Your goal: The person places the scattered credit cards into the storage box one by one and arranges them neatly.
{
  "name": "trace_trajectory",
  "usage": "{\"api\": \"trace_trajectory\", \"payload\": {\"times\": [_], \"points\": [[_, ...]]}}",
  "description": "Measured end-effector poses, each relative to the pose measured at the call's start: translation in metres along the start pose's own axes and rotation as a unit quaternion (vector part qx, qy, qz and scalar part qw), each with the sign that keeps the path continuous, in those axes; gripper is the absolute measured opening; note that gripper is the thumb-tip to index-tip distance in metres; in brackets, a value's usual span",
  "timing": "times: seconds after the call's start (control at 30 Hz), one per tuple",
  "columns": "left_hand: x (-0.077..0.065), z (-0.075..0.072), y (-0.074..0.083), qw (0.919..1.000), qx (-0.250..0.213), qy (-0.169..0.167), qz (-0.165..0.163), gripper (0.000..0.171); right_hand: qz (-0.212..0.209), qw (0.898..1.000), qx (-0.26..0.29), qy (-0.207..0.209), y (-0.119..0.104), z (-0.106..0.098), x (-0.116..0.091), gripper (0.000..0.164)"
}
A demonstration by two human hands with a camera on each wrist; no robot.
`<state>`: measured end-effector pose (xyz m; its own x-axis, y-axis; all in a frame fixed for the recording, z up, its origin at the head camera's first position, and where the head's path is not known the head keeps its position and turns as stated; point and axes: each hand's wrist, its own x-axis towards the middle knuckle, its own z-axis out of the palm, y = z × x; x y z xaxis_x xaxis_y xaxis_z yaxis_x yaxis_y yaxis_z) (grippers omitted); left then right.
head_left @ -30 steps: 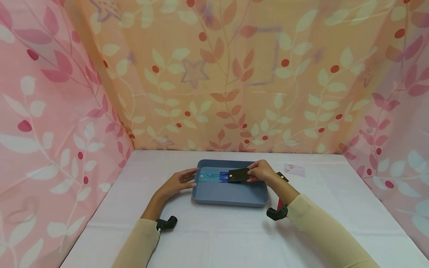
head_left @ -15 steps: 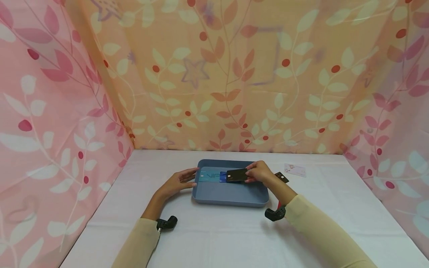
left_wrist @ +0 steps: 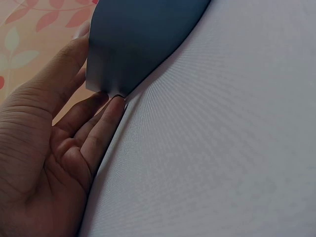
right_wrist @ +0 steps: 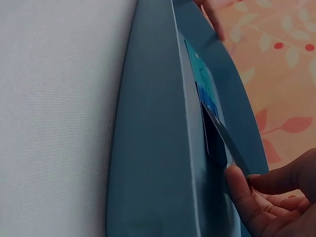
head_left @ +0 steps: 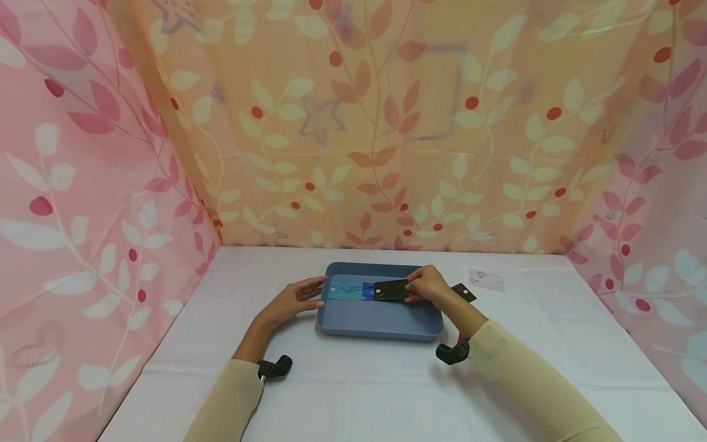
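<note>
My right hand (head_left: 429, 284) pinches the right end of a black card (head_left: 391, 290) marked VIP, between thumb and fingers. The card's left end lies over a blue card (head_left: 368, 291) in the blue-grey tray (head_left: 381, 336). In the right wrist view the black card (right_wrist: 229, 140) tilts, its held end raised. A teal card (head_left: 342, 289) with VIP lettering lies flat at the tray's left, beside the blue one. My left hand (head_left: 289, 301) touches the tray's left wall with extended fingers; in the left wrist view, fingertips (left_wrist: 117, 101) meet its lower edge.
Right of the tray, another black card (head_left: 464, 292) lies partly behind my right wrist. A red item (head_left: 460, 337) shows only a sliver beside that forearm. Farther back lies a pale patterned card (head_left: 486, 280). Floral cloth (head_left: 386, 153) hangs behind the white table (head_left: 353, 393).
My right hand has shifted slightly left with the black card, covering more of the blue card, and the card has lowered a little. My left hand and the tray stay in place.
</note>
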<state>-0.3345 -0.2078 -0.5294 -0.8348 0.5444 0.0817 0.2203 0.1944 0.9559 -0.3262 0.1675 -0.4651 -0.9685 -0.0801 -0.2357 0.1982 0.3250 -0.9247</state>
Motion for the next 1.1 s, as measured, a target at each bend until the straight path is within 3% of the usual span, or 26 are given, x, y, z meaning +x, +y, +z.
{"api": "trace_trajectory", "payload": {"times": [0.3, 1.1], "points": [[0.0000, 0.0009, 0.0002, 1.0000, -0.001, -0.002, 0.000, 0.069, 0.002, 0.999, -0.050, 0.015, -0.0008, 0.0017, -0.0018, 0.026], [0.0002, 0.0006, 0.0016, 1.0000, -0.001, 0.004, -0.005, 0.069, 0.003, 0.992, -0.129, 0.000, -0.0060, 0.0007, -0.0025, 0.023]]}}
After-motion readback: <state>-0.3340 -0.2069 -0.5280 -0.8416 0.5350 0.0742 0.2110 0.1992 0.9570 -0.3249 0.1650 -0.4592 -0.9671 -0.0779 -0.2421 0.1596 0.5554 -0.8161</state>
